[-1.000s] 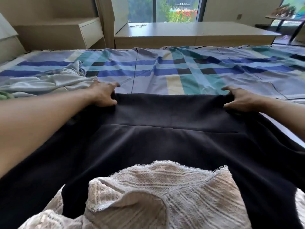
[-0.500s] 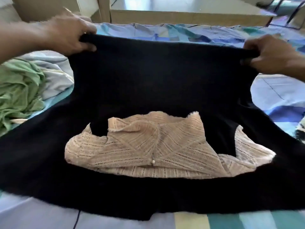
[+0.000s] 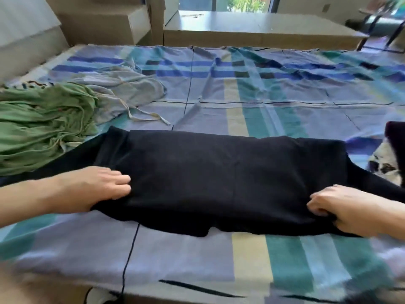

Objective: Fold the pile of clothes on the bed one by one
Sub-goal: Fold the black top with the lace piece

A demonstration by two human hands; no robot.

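Bedroom with a window at the back, a low wooden platform [image 3: 252, 29] below it, and a pale wooden cabinet [image 3: 105, 20] at the back left. Bed [image 3: 241, 102]: covered by a checked sheet in lilac, blue, teal and cream, lightly creased; its near edge runs along the bottom of the view, its far edge lies against the platform. Open sheet: a wide bare stretch beyond the black garment up to the far edge, and a narrower bare band between the garment and the near edge. Black garment [image 3: 219, 176]: soft, matt, opaque cloth, lying flat across the near middle of the bed as a broad band, with a roughly rectangular upper layer over a wider lower layer that spreads out at both ends; near hem uneven. Left hand [image 3: 103, 187]: at the garment's near-left corner, fingers curled, gripping the fabric edge. Right hand [image 3: 341, 207]: at the near-right corner, fingers bent tight and bunching the cloth. Garment spans the full gap between both hands. Green garment [image 3: 39, 123]: crumpled, thin, with drawstrings, at the left edge, touching the black cloth's left end. Pale grey-blue garment [image 3: 122, 88]: rumpled, with loose ties, just behind the green one. Black-and-white patterned item [image 3: 385, 159]: partly visible at the right edge; kind unclear.
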